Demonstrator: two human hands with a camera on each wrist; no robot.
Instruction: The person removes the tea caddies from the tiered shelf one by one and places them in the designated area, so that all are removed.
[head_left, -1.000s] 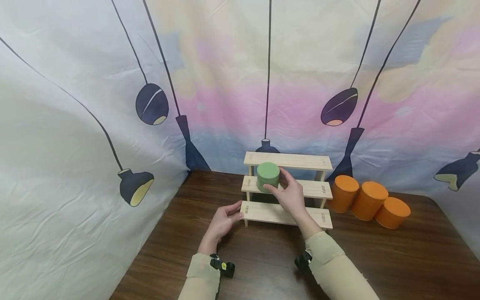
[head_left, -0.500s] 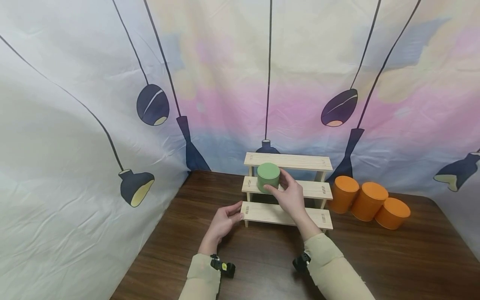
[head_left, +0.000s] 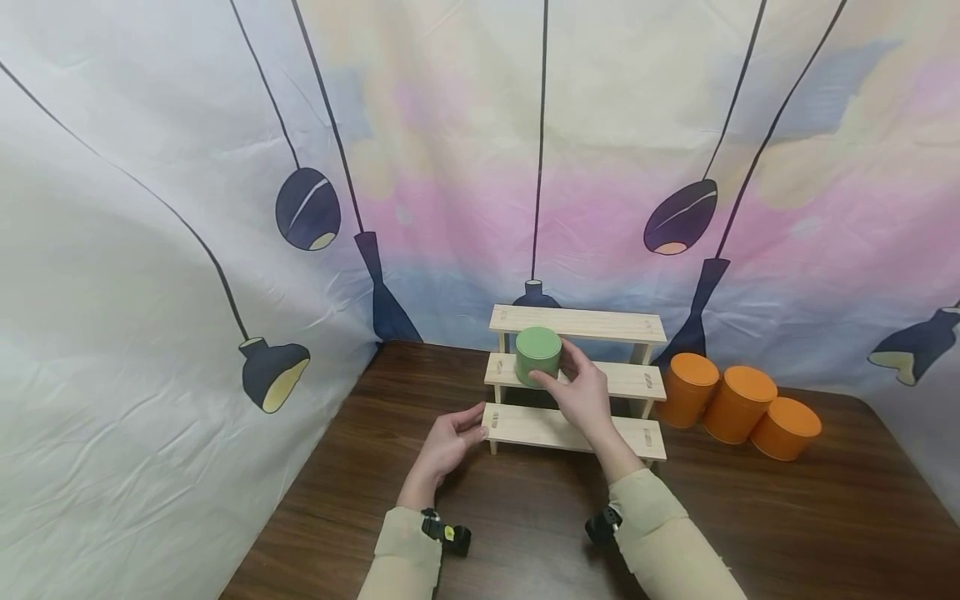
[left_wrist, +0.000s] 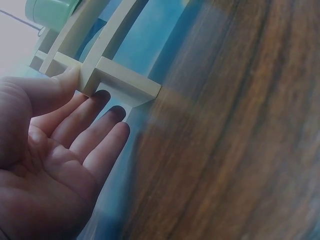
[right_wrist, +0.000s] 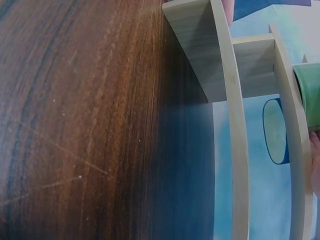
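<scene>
A round green tin (head_left: 537, 353) stands upright at the left part of the middle step of a three-tier wooden display stand (head_left: 573, 323). My right hand (head_left: 587, 395) holds the tin from its right side, thumb at the front and fingers behind. In the right wrist view, the green tin (right_wrist: 310, 92) shows at the right edge, its base at the step. My left hand (head_left: 446, 446) pinches the left end of the lowest step. In the left wrist view, the thumb of my left hand (left_wrist: 55, 150) lies against the board's end, other fingers stretched out below.
Three orange tins (head_left: 742, 405) stand in a row to the right of the stand, the rightmost one shorter. A dark wooden table (head_left: 517, 533) carries everything. Behind it hangs a cloth (head_left: 450, 150) printed with lamps.
Both hands keep their holds, and the tin and stand stay in place. The head view shifts slightly, and the right forearm has moved a little to the left.
</scene>
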